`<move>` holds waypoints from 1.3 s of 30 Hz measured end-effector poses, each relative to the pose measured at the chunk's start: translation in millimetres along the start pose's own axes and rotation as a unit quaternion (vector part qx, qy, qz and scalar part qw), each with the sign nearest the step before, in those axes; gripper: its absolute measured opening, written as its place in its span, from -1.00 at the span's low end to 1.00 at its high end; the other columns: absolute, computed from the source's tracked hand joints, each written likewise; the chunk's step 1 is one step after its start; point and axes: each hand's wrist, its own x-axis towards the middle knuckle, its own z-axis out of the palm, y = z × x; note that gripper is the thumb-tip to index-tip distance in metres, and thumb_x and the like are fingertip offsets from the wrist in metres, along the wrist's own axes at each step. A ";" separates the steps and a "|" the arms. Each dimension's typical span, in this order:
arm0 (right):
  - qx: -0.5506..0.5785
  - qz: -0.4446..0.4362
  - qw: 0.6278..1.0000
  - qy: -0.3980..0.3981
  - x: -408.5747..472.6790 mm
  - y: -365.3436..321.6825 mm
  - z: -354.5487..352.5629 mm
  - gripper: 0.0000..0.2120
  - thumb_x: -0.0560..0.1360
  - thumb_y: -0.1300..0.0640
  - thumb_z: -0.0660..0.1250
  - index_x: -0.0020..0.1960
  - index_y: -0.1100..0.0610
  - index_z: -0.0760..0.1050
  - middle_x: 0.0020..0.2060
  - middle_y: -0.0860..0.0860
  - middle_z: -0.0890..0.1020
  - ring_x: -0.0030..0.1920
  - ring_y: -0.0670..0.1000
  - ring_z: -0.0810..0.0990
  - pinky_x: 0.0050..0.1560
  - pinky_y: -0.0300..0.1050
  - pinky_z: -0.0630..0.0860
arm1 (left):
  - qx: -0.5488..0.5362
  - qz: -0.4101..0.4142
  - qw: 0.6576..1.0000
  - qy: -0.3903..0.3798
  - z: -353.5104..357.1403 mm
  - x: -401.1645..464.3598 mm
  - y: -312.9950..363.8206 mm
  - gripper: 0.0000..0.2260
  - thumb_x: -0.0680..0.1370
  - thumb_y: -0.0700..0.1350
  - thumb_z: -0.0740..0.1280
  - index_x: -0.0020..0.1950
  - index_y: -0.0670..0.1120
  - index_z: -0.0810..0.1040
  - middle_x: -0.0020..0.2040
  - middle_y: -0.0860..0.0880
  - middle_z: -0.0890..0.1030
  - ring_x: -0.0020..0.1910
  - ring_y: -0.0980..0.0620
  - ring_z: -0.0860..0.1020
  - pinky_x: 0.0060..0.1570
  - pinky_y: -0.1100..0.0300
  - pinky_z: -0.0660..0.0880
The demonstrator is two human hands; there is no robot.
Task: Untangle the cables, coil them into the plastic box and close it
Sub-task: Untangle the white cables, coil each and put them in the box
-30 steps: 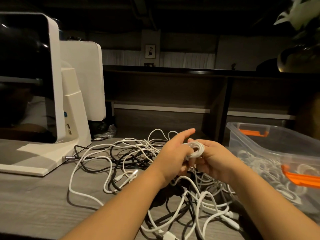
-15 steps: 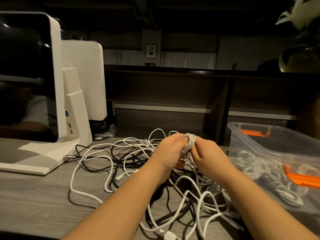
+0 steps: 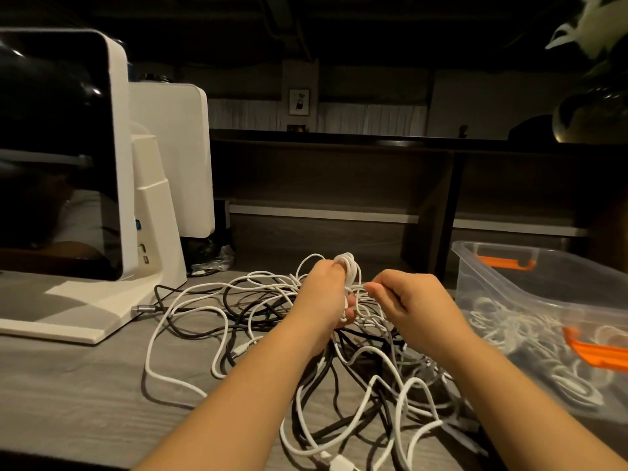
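Note:
A tangle of white and black cables [image 3: 339, 375] covers the middle of the grey wooden table [image 3: 68, 385]. My left hand [image 3: 323, 294] grips a small white cable coil [image 3: 350, 270] wound upright over its fingers. Just right of the coil, my right hand [image 3: 407, 300] pinches the white strand that runs into it. At the right stands the clear plastic box [image 3: 503, 297] with orange latches, open, holding several coiled white cables.
A white-framed screen on a stand [image 3: 112, 164] fills the left of the table, with a second white device [image 3: 176, 158] behind it. A dark shelf unit [image 3: 339, 185] runs along the back. A dark vase [image 3: 591, 117] stands at the upper right.
Both hands rose slightly with the coil. My right hand has drawn away from the coil to the right, pulling the strand, while the left keeps the coil.

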 end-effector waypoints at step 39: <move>0.310 0.157 0.937 0.039 -4.9 -16.4 8.3 -0.83 0.51 0.12 0.42 -0.24 0.07 0.71 -0.47 0.04 0.63 -0.46 -0.07 0.54 -0.40 -0.21 0.49 | 0.089 0.063 0.989 -0.105 -11.1 3.6 -4.1 -0.73 0.60 0.11 0.32 0.09 -0.09 0.55 -0.02 -0.10 0.61 -0.02 -0.08 0.61 0.20 -0.19 0.56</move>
